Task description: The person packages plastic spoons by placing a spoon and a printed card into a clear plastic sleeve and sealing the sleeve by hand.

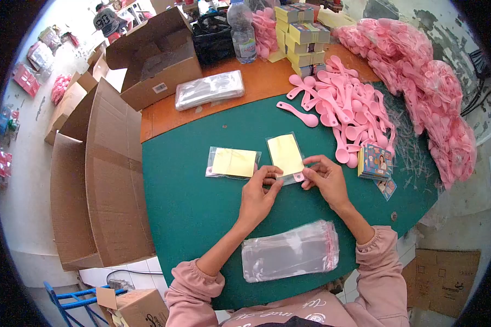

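Worktop [185, 218]: green cover over most of it, orange strip [161, 125] along the far edge, cardboard boxes [117, 180] crowding the left edge.
Packet [285, 152]: clear bag with a yellow card in it, roughly mid-worktop, right at my fingers. Pink handle end [298, 177] shows at its lower right corner; can't tell if it's fully inside.
Left hand [259, 195]: fingers pinching the packet's lower left corner, far as I can make out.
Right hand [330, 184]: thumb and index pinching the right edge, just beside that handle.
Other packet [233, 162]: lying flat, yellow side up, just left of mine. Looks done to me.
Spoons [343, 103]: loose pink pile toward the far right corner.
Cards [375, 162]: little stack near the right edge.
Spare bags [289, 253]: stacked by the near edge, between my forearms.
Bag end: I'd call this the tuck-and-close bit. Next move probably wants the handle nudged in and the end flattened, gently, so the card doesn't skew.
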Motion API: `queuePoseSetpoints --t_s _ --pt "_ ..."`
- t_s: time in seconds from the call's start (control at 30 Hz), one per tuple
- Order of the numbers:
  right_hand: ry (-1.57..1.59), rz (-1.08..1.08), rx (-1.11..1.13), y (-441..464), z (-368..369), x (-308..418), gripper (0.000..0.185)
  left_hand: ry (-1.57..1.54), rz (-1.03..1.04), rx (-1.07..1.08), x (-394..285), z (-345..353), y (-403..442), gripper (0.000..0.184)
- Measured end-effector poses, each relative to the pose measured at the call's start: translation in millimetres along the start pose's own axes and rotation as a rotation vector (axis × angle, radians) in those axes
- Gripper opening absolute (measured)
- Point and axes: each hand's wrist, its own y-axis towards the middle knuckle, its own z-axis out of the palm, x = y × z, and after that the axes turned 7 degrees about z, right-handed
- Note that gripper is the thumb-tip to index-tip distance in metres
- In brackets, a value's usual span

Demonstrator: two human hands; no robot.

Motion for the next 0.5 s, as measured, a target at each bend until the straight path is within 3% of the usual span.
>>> queuePoseSetpoints --t_s 0.07,0.17,0.23,0.27,0.33,0.37,0.43,0.47,0.5 --pt "-0.013 0.004 -0.005 -1.6 -0.5 2.8 0.011 0.077 0.115 -0.008 1.7 -0.1 -1.3 0.029" --pt "-0.267 -0.011 -0.012 1.4 -7.0 11.8 0.017 0.154 0.07 0.05 -11.1 -15.3 4.1 0.041" --pt "-0.981 -0.571 -0.319 13.8 -25.2 18.6 0.021 0.266 0.174 0.082 -19.1 -45.3 15.1 0.04" --pt "-0.98 -0.569 -0.319 21.2 -34.6 21.7 0.021 0.344 0.188 0.144 -29.6 -65.6 18.8 0.04" --pt "-1.322 -0.422 -0.523 34.9 -48.7 24.7 0.025 0.82 0.274 0.136 -38.7 -96.8 18.2 0.039" --pt "-1.317 -0.417 -0.527 39.2 -49.4 23.2 0.025 0.824 0.275 0.142 -44.0 -94.1 13.6 0.039" --pt "-1.312 -0.249 -0.494 46.8 -48.4 20.1 0.026 1.491 0.51 -0.113 -56.7 -77.3 1.8 0.035" --pt "-1.309 -0.248 -0.494 46.5 -47.6 18.7 0.026 1.186 0.379 0.059 -69.4 -60.6 -2.5 0.035" --pt "-1.276 -0.261 -0.474 44.6 -47.7 17.3 0.029 0.905 0.414 0.262 -64.7 -43.2 -5.3 0.035"
